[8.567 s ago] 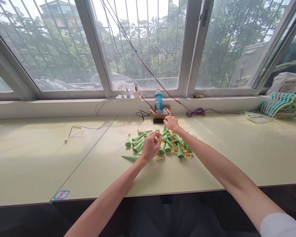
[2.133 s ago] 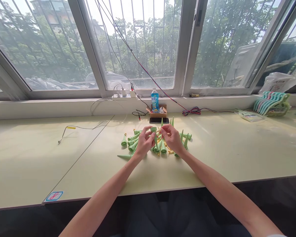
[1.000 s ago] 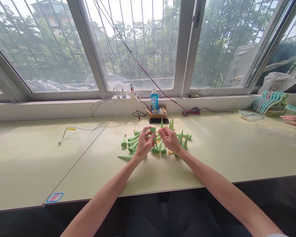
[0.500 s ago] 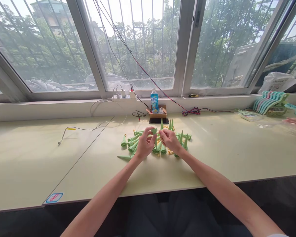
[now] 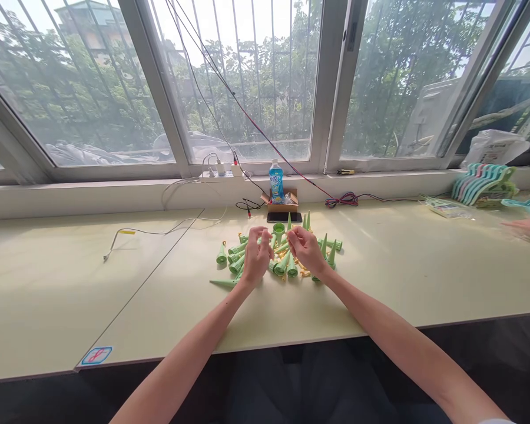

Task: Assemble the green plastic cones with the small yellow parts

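My left hand (image 5: 257, 256) is over the left part of a pile of green plastic spikes, its fingers curved and apart with nothing visibly held. Just beyond the fingertips, a green spike (image 5: 278, 228) shows its round hollow end towards me; no finger seems to touch it. My right hand (image 5: 305, 250) is closed in a pinch on the right of it; what the fingertips hold, if anything, is too small to name. Around both hands lie several more green spikes (image 5: 292, 270), some standing point up, among small yellow-orange pieces (image 5: 305, 273).
Behind the pile are a black phone (image 5: 284, 217) and a small cardboard box (image 5: 283, 206) with a blue-labelled bottle (image 5: 276, 181). Coiled cable (image 5: 342, 199) and a stack of pastel hangers (image 5: 481, 185) lie further right. Another person's hand (image 5: 527, 227) is at the right edge.
My left hand has let go of the green spike and drawn slightly back. The spike's hollow end now faces me. My right hand stays pinched, nearly in place.
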A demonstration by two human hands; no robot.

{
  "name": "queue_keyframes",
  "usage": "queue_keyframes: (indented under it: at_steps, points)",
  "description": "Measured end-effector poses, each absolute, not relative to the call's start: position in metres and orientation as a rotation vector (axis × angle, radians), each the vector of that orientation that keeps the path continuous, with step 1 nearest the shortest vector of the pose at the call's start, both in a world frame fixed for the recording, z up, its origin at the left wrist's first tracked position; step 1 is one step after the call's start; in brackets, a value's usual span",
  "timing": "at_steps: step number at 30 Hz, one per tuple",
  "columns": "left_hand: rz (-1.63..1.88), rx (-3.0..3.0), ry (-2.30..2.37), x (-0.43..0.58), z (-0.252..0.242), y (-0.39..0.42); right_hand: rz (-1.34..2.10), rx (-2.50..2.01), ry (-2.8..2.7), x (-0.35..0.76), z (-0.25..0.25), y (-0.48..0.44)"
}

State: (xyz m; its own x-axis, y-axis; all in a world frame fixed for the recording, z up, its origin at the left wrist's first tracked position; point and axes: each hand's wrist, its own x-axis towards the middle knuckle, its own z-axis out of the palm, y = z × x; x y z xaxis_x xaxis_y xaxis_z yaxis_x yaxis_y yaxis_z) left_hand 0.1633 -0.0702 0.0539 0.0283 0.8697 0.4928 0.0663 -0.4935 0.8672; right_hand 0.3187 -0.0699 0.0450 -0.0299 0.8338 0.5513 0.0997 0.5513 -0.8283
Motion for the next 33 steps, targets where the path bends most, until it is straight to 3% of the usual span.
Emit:
queue_keyframes:
  at_steps: [13, 33]
  points:
    - [1.239, 1.464, 0.859, 0.161, 0.061, -0.072, 0.539, -0.845, -1.74, 0.318, 0.046, -0.073]
    - [1.355, 1.86, 0.909, 0.163, 0.052, -0.069, 0.625, -0.968, -1.606, 0.32, 0.04, -0.065]
